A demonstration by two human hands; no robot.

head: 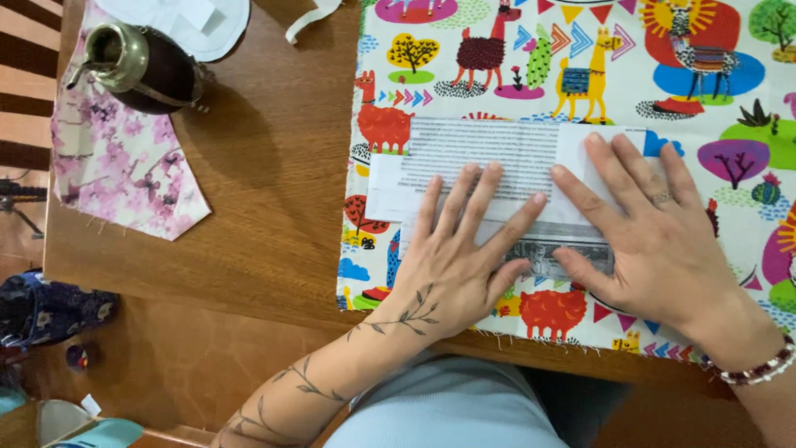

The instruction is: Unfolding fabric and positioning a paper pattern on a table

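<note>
A folded sheet of printed paper [489, 153] lies on a bright cloth [580, 66] patterned with llamas, trees and cacti. My left hand [460, 257] rests flat on the paper's lower left part, fingers spread and pointing up-right. My right hand [647, 224] presses flat on the paper's right end, a ring on one finger and a beaded bracelet at the wrist. Neither hand grips anything. Part of the paper's lower edge is hidden under both palms.
The wooden table [265, 182] carries a dark round gourd cup with a metal rim and straw [141, 66] standing on pink flowered fabric [124, 166]. White pieces [191, 21] lie at the back. The table's front edge runs just below the cloth.
</note>
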